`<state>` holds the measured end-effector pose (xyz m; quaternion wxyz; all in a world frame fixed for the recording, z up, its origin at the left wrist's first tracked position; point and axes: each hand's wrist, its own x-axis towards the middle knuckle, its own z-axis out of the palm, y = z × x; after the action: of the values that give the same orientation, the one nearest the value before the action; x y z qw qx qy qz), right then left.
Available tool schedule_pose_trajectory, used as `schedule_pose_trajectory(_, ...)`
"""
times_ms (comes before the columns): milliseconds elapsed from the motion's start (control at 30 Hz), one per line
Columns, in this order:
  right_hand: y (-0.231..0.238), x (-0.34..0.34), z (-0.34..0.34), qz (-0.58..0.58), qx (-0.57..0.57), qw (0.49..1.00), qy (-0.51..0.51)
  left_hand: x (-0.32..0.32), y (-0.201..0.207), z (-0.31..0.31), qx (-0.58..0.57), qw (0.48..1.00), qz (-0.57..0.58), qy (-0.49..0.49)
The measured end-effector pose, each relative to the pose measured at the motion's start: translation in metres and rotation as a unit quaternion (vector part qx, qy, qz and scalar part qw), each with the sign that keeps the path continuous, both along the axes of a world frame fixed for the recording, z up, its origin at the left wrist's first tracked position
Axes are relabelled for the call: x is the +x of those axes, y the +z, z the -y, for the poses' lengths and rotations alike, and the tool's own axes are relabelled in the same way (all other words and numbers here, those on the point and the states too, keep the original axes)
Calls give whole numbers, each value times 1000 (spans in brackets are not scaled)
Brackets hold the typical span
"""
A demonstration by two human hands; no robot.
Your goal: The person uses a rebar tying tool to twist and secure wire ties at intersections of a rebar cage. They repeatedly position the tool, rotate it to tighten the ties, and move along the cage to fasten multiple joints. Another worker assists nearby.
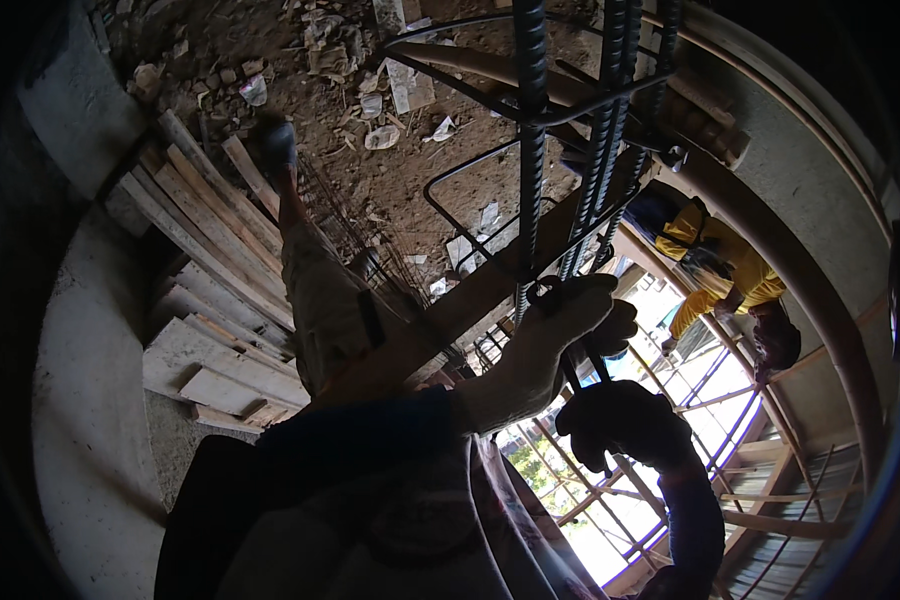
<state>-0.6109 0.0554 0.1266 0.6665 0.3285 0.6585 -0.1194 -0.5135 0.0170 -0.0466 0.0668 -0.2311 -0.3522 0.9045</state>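
Observation:
Several ribbed steel rebars run down from the top of the view, with bent steel stirrups around and beside them. My left hand, in a pale glove, is closed at the near end of these bars. Its fingers curl over, hiding most of what they hold. Just below it and to the right is my right hand, dark against the bright background and closed in a fist. Two thin dark prongs of a tool rise from this fist toward my left hand. Shadow hides the tool's exact kind.
Wooden planks and boards are stacked at left beside a concrete surface. Debris-strewn soil lies beyond. A timber beam crosses behind the bars. At right, a person in yellow is near wooden poles.

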Motion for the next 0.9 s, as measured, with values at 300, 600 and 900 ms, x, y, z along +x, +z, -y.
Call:
schedule_pose_trajectory(300, 2, 19, 40, -145, 36, 849, 507, -9, 7, 17, -16, 996, 45, -75)
schedule_pose_trajectory(600, -5, 70, 9, -287, 118, 585, 749, -23, 16, 15, -43, 982, 143, -111)
schedule_pose_trajectory(900, 18, 27, 2, -120, -59, 748, 651, 15, 9, 11, -89, 986, 104, -99)
